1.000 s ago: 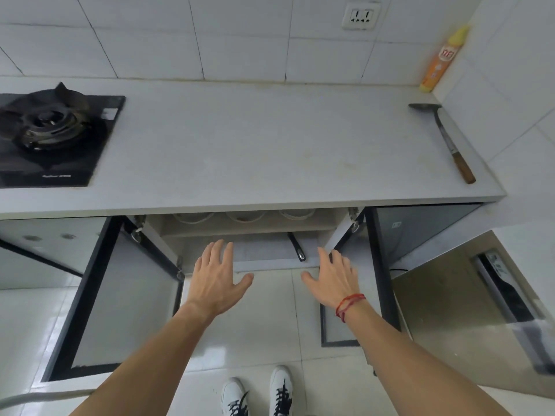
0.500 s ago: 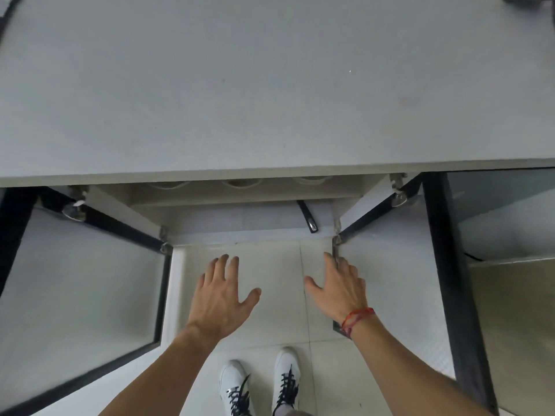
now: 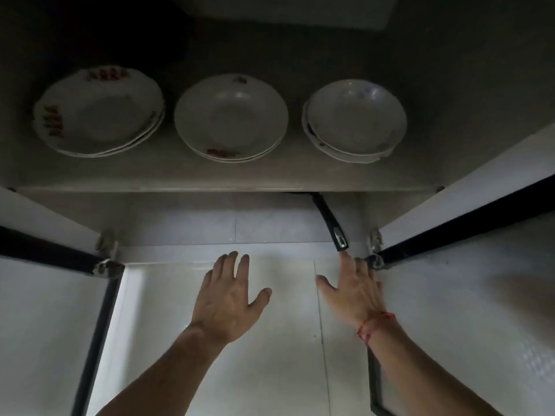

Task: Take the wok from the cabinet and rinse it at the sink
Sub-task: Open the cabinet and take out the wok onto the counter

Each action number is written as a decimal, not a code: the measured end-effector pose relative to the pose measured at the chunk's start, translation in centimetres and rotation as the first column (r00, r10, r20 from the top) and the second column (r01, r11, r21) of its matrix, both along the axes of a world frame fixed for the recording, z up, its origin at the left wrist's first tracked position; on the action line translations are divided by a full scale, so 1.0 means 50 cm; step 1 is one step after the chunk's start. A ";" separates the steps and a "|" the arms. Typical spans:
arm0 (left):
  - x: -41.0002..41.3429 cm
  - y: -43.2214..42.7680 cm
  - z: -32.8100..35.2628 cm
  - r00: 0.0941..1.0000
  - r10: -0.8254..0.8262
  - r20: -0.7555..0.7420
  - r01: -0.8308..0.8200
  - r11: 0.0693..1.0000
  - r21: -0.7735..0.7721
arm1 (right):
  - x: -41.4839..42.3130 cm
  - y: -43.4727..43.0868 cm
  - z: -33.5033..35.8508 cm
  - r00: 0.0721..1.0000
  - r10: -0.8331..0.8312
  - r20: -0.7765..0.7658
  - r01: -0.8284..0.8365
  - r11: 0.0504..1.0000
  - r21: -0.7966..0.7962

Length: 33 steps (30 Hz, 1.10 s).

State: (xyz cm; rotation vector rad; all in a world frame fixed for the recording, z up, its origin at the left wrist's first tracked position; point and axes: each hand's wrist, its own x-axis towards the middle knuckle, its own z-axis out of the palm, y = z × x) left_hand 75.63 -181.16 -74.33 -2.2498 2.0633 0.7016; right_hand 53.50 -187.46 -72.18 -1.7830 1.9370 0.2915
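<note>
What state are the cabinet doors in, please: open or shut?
Open. The left door and right door stand swung outward, exposing the plates on the shelf and a black handle beneath it.

You are in a home kitchen, looking into a low cabinet [image 3: 468, 94] whose doors [image 3: 45, 325] stand open on metal hinges [image 3: 105, 244]. Its shelf [image 3: 210, 175] holds your everyday dishes in three stacks side by side: plates [image 3: 99, 112] with red-patterned rims on the left, deep plates [image 3: 231, 115] in the middle and bowls [image 3: 356, 115] with faint blue marks on the right. Under the shelf a black pan handle [image 3: 329, 223] sticks out towards you. Pale glossy floor tiles [image 3: 270, 370] lie in front.
</note>
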 end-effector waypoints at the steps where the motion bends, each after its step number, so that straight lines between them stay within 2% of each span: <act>1: 0.000 -0.024 -0.026 1.000 0.004 0.001 -0.004 1.000 -0.009 | 0.001 -0.023 -0.032 1.000 -0.006 0.002 0.006 1.000 -0.020; 7: 0.015 -0.136 -0.194 0.999 -0.012 0.050 0.016 0.997 -0.080 | 0.017 -0.160 -0.204 1.000 -0.019 -0.016 0.016 0.984 -0.180; 11: 0.026 -0.181 -0.277 0.994 -0.045 0.101 0.054 0.995 -0.089 | 0.036 -0.228 -0.271 0.999 -0.020 -0.035 0.011 0.967 -0.256; 15: 0.037 -0.212 -0.330 0.996 -0.038 0.080 0.049 0.988 -0.144 | 0.048 -0.288 -0.325 0.999 -0.016 -0.045 0.002 0.955 -0.297; 19: 0.050 -0.237 -0.366 0.999 0.002 0.050 0.007 0.981 -0.192 | 0.058 -0.337 -0.362 0.997 -0.032 -0.066 0.009 0.944 -0.331; 24: 0.068 -0.228 -0.387 0.995 -0.041 0.087 0.059 0.973 -0.223 | 0.069 -0.381 -0.397 0.995 -0.097 0.031 0.102 0.946 -0.309; 29: 0.090 -0.200 -0.387 0.990 -0.077 0.118 0.104 0.963 -0.247 | 0.070 -0.420 -0.413 0.990 -0.138 0.023 0.138 0.941 -0.309; 33: 0.110 -0.185 -0.367 0.990 -0.083 0.111 0.109 0.960 -0.259 | 0.053 -0.433 -0.427 0.985 -0.153 0.076 0.169 0.933 -0.319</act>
